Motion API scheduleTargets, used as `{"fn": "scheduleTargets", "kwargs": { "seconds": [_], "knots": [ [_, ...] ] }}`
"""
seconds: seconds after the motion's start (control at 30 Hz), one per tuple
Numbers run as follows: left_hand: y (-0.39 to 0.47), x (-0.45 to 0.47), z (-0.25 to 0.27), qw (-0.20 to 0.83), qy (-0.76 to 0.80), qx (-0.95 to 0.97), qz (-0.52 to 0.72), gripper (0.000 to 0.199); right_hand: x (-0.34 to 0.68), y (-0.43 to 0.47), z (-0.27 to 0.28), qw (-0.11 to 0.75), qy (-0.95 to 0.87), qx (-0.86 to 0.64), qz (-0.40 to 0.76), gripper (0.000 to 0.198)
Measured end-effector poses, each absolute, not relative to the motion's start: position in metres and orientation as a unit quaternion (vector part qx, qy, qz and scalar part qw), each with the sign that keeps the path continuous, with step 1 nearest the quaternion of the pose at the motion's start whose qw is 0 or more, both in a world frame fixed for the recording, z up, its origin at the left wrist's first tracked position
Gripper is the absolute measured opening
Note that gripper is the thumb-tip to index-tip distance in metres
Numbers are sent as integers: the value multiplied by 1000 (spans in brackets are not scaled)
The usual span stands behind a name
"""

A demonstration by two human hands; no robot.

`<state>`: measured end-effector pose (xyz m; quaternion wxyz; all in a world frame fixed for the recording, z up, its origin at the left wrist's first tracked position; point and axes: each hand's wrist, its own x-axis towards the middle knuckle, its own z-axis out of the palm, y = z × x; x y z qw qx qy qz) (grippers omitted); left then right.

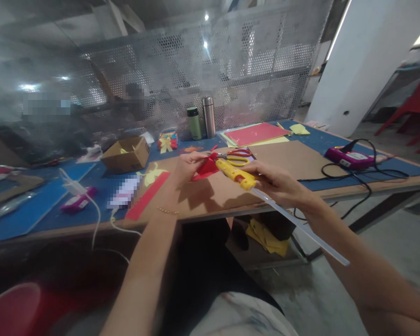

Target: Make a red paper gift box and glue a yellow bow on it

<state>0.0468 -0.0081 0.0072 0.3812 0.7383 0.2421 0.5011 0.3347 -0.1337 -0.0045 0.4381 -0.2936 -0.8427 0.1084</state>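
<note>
A pale shirt [241, 315] lies nearest, and beyond it the right hand [278, 179] grips a yellow glue gun [236, 175] — apparently tilted to reach the red piece [206, 169] pinched in the left hand [189, 165] — above cardboard [290, 158], perhaps laid to shield the bench [411, 164].

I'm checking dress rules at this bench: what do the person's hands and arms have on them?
The left hand and right hand wear no gloves. A thin, gold-looking beaded bracelet lies across the left wrist. Neither forearm shows a sleeve.
</note>
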Motion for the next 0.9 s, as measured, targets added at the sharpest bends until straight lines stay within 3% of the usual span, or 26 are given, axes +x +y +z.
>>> {"fn": "scheduleTargets", "kwargs": {
  "seconds": [0.63, 0.9],
  "knots": [
    [-6, 47, 3, 379, 229, 738, 510, 29, 331, -135, -3, 427, -847, -313, 59, 31],
    [-6, 46, 5, 373, 235, 744, 502, 32, 332, -137, 1, 431, -846, -312, 32, 33]
  ]
}}
